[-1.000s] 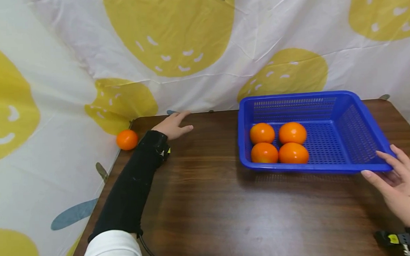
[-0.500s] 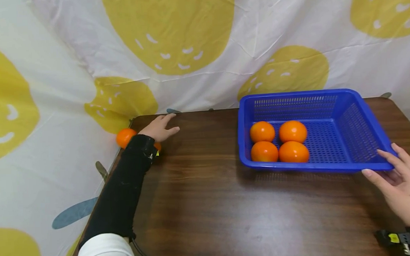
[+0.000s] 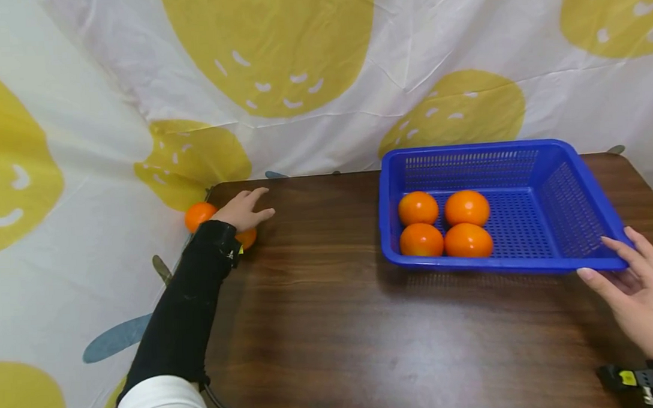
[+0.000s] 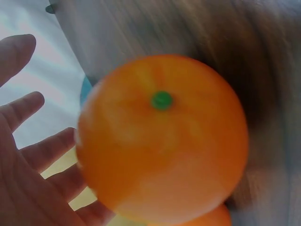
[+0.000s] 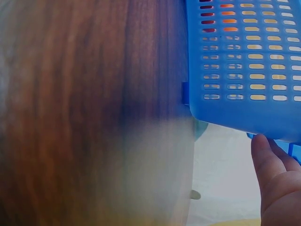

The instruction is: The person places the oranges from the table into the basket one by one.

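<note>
My left hand [image 3: 239,211] is spread, its fingers straight and apart, over the table's far left corner. One orange [image 3: 246,238] is partly hidden under that wrist. In the left wrist view this orange [image 4: 162,141] fills the middle, a green stem spot on top; some fingers lie behind its edge, and whether they touch it cannot be told. A second orange [image 3: 199,215] sits behind the forearm by the cloth. My right hand [image 3: 640,295] grips the near right corner of a blue plastic basket [image 3: 501,265], thumb at the front rim and fingers over the side.
Inside the basket, several oranges [image 3: 469,241] are grouped at its left end. The brown wooden table [image 3: 363,335] stretches between the hands. Cloth with a yellow fruit print [image 3: 313,132] hangs along the back and left edges. A cable [image 3: 222,406] trails from the left sleeve.
My left hand has drawn left and slightly nearer, back over an orange that has come into sight beneath the wrist. The right hand and basket hold almost still.
</note>
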Action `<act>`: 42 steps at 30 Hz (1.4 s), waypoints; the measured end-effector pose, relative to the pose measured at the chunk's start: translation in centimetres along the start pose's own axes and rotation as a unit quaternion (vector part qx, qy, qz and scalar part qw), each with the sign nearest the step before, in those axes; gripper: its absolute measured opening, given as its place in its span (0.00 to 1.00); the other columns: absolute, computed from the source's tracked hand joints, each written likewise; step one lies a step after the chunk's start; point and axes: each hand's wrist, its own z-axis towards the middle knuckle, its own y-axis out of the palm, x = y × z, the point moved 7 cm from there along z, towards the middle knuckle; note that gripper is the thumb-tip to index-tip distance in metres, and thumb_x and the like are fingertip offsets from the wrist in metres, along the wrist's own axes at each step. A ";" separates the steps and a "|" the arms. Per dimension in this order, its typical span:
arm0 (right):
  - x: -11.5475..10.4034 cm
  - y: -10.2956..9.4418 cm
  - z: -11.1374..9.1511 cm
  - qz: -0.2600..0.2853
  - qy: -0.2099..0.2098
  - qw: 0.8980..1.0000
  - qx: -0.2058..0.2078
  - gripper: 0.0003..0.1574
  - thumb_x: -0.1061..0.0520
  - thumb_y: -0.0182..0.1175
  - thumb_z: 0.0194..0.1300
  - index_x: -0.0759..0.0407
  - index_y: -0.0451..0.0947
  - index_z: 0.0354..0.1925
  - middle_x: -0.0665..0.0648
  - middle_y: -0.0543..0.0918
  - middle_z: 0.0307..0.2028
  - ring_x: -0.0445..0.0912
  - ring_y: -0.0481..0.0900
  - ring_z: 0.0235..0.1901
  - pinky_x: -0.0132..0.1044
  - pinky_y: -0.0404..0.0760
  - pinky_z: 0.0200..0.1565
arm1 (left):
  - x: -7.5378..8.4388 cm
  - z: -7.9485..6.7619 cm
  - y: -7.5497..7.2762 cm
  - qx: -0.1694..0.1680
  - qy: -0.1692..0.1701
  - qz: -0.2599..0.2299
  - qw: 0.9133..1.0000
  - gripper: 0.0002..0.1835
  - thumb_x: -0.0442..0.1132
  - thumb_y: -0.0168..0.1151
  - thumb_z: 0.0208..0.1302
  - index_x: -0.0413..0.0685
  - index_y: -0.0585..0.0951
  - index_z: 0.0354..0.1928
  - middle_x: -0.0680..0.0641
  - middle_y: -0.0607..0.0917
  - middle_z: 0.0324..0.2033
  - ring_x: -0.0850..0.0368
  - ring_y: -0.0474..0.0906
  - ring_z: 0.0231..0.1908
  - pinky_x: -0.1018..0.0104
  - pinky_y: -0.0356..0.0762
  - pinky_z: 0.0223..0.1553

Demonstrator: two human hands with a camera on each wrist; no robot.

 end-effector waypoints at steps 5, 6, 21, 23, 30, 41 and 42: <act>0.0 0.0 0.0 0.002 -0.003 1.000 0.003 0.35 0.64 0.61 0.57 0.61 0.65 0.63 0.52 0.51 0.69 0.44 0.64 0.57 0.14 0.62 0.46 | -1.2 -0.1 0.6 -0.009 -0.008 0.014 1.000 0.38 0.61 0.44 0.66 0.53 0.49 0.72 0.30 0.53 0.67 0.34 0.52 0.63 0.36 0.57 0.60; -0.1 0.0 0.0 0.003 -0.005 1.000 0.003 0.35 0.64 0.61 0.57 0.61 0.65 0.63 0.52 0.51 0.69 0.44 0.64 0.57 0.14 0.62 0.46 | -1.4 -0.2 0.7 -0.011 -0.009 0.015 1.000 0.38 0.61 0.44 0.66 0.52 0.48 0.72 0.29 0.53 0.67 0.34 0.52 0.63 0.36 0.57 0.60; -0.1 0.2 -0.1 0.004 -0.008 1.000 -0.011 0.35 0.63 0.59 0.59 0.58 0.63 0.65 0.53 0.48 0.70 0.49 0.61 0.60 0.18 0.60 0.51 | -2.6 -2.7 1.6 -0.027 -0.062 0.015 0.998 0.39 0.60 0.48 0.64 0.51 0.50 0.71 0.29 0.52 0.67 0.31 0.56 0.60 0.34 0.60 0.58; 0.0 0.2 -0.1 0.001 -0.004 1.000 -0.009 0.35 0.62 0.59 0.60 0.57 0.63 0.65 0.52 0.49 0.70 0.49 0.61 0.60 0.19 0.60 0.52 | -2.9 -2.8 1.7 -0.026 -0.062 0.018 0.998 0.41 0.61 0.50 0.62 0.51 0.52 0.71 0.29 0.53 0.66 0.31 0.57 0.60 0.35 0.60 0.57; 0.5 0.2 -0.2 -0.011 0.009 1.000 -0.014 0.36 0.60 0.57 0.62 0.56 0.60 0.67 0.51 0.45 0.71 0.58 0.56 0.63 0.24 0.57 0.57 | -3.6 -2.7 1.9 -0.017 -0.055 0.029 0.998 0.38 0.60 0.57 0.57 0.48 0.63 0.65 0.31 0.62 0.61 0.37 0.63 0.55 0.40 0.66 0.55; 0.6 0.2 -0.1 -0.019 0.006 1.000 -0.012 0.36 0.59 0.58 0.62 0.56 0.61 0.66 0.52 0.46 0.71 0.60 0.57 0.62 0.28 0.58 0.58 | -3.9 -2.6 2.1 -0.010 -0.064 0.036 0.997 0.33 0.63 0.57 0.55 0.48 0.70 0.56 0.36 0.69 0.50 0.42 0.68 0.45 0.45 0.72 0.47; 0.5 0.2 -0.1 -0.022 0.007 1.000 -0.014 0.36 0.58 0.57 0.62 0.57 0.60 0.67 0.52 0.45 0.71 0.61 0.56 0.63 0.29 0.58 0.59 | -3.7 -2.6 2.1 -0.011 -0.063 0.036 0.997 0.33 0.63 0.56 0.56 0.49 0.70 0.56 0.36 0.69 0.50 0.42 0.68 0.45 0.46 0.72 0.47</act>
